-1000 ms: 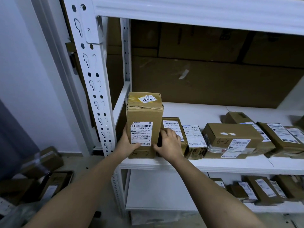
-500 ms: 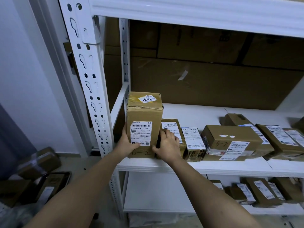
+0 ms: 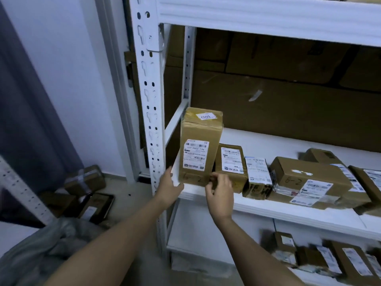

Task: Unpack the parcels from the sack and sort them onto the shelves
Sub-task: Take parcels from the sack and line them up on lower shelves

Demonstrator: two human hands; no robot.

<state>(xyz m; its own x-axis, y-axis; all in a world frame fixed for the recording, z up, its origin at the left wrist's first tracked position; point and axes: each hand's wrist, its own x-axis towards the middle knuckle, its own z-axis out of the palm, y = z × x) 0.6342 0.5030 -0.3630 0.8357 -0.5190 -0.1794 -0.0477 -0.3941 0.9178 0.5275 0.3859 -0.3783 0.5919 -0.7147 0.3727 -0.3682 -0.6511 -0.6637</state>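
Both your hands have come off the tall box (image 3: 199, 147); half a second ago they clasped its lower sides, and now they sit just clear of it. It stands upright at the left end of the middle shelf (image 3: 268, 205), long axis vertical, its shipping label facing you and "6-2" written near the bottom. Just right of it runs a row of flatter parcels (image 3: 305, 182), labels up.

White metal racking holds the shelf, with a perforated post (image 3: 149, 112) at the left corner and big cartons (image 3: 288, 112) stacked behind. More parcels lie on the shelf below. On the floor to the left sit loose boxes (image 3: 86, 180) and a grey sack (image 3: 47, 246), against a pale wall.

Your left hand (image 3: 168, 187) is held with its fingers straight toward the box's lower left corner. Your right hand (image 3: 220, 193) hovers at the lower right corner, fingers loosely curled and gripping nothing.
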